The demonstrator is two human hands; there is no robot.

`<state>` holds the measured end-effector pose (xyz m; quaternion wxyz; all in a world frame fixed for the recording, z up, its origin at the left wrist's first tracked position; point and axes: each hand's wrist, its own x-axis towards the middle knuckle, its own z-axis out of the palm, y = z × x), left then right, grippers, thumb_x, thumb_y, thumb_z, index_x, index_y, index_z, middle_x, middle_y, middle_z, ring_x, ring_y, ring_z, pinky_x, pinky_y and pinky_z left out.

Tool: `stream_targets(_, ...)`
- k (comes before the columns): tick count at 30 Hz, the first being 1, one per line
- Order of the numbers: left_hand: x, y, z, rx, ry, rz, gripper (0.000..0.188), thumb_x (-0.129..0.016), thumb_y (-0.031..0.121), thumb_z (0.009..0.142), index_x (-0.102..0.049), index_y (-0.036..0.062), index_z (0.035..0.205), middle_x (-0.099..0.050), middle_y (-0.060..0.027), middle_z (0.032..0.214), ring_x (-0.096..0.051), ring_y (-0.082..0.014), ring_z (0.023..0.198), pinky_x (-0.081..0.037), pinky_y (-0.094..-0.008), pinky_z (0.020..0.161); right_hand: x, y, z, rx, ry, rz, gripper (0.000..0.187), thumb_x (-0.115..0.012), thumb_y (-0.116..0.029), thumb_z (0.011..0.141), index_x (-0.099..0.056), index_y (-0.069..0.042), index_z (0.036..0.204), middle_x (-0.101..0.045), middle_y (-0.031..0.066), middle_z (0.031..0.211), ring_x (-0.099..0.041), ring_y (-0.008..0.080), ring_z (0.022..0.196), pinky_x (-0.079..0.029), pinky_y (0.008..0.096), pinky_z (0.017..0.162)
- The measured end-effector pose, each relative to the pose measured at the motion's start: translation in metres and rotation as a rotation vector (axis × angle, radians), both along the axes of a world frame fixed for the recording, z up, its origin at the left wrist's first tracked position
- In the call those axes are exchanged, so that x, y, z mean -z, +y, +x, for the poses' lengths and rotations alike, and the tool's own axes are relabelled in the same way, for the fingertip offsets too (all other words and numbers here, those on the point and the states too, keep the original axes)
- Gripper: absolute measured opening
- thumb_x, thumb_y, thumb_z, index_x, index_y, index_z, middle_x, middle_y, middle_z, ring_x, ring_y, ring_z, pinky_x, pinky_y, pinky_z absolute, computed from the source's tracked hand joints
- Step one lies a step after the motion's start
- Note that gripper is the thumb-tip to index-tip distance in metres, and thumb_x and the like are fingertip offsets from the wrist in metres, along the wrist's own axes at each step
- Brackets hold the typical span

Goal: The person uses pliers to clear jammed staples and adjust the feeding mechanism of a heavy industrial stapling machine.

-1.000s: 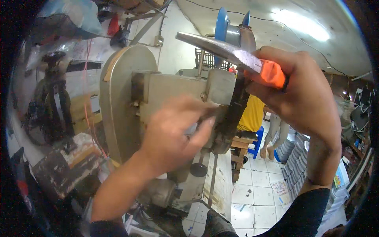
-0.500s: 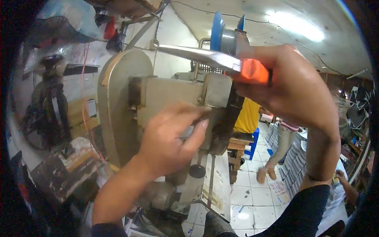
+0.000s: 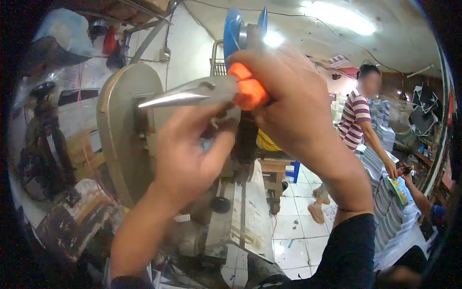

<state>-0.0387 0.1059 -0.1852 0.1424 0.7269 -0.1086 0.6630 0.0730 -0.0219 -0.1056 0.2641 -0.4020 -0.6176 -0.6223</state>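
At the far left stands the grey machine (image 3: 120, 130) with its big rounded metal housing. In front of it the left hand (image 3: 190, 154) is curled, fingertips pinched at a small part near the machine's middle; what it grips is hidden. Above it, needle-nose pliers (image 3: 192, 94) point left, their orange handles clenched in the right hand (image 3: 293, 103). Further right, a person in a striped shirt (image 3: 353, 120) stands beside stacks of printed sheets (image 3: 392, 212).

Orange-handled long-nose pliers (image 3: 207, 92), jaws closed, pointing left, level before the grey machine (image 3: 120, 130).
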Motion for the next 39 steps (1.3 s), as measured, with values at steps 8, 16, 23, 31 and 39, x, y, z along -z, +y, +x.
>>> stream_targets(8,-0.011,0.018,0.018,0.144,-0.102,0.064,0.025,-0.061,0.001,0.080,-0.065,-0.0005,0.104,-0.065,-0.0176,0.099,-0.063,-0.0321,0.085,-0.051,-0.0377,0.077,-0.010,-0.007,0.005,-0.137,-0.113,-0.173,0.032,-0.075,-0.008,0.070,-0.065,-0.009,0.100,-0.067,0.0088,0.090,-0.065,0.0302,0.084,-0.050,0.0373,0.071)
stream_targets(16,-0.026,0.006,-0.004,0.122,0.104,-0.015,0.022,-0.066,0.007,0.083,-0.069,0.0001,0.103,-0.065,-0.0126,0.090,-0.061,-0.0192,0.079,-0.049,-0.0311,0.073,-0.015,-0.028,-0.001,-0.194,0.169,-0.484,0.016,-0.072,-0.006,0.079,-0.065,-0.004,0.094,-0.066,0.0086,0.083,-0.066,0.0218,0.078,-0.049,0.0302,0.070)
stream_targets(23,-0.036,-0.002,-0.010,0.120,0.166,0.234,0.021,-0.070,0.012,0.084,-0.070,-0.0002,0.101,-0.070,-0.0043,0.086,-0.060,-0.0095,0.076,-0.046,-0.0252,0.067,-0.021,-0.042,0.002,-0.378,0.559,-0.602,0.020,-0.074,0.002,0.072,-0.065,-0.001,0.089,-0.068,0.0040,0.085,-0.064,0.0128,0.083,-0.050,0.0269,0.078)
stream_targets(31,-0.036,-0.033,-0.014,0.077,0.170,-0.147,0.024,-0.071,0.011,0.085,-0.069,-0.0030,0.105,-0.071,-0.0054,0.083,-0.062,-0.0095,0.074,-0.049,-0.0236,0.068,-0.021,-0.038,-0.002,-0.387,0.800,-0.577,0.028,-0.077,-0.004,0.073,-0.066,0.001,0.098,-0.067,0.0056,0.082,-0.059,0.0102,0.065,-0.046,0.0239,0.059)
stream_targets(39,-0.053,-0.023,-0.021,0.080,0.358,-0.217,0.024,-0.068,0.012,0.088,-0.068,-0.0056,0.105,-0.071,-0.0085,0.093,-0.064,-0.0108,0.082,-0.051,-0.0252,0.076,-0.015,-0.053,0.009,-0.477,0.743,-0.417,0.039,-0.079,-0.005,0.072,-0.067,0.001,0.109,-0.064,0.0026,0.077,-0.057,0.0088,0.064,-0.044,0.0232,0.059)
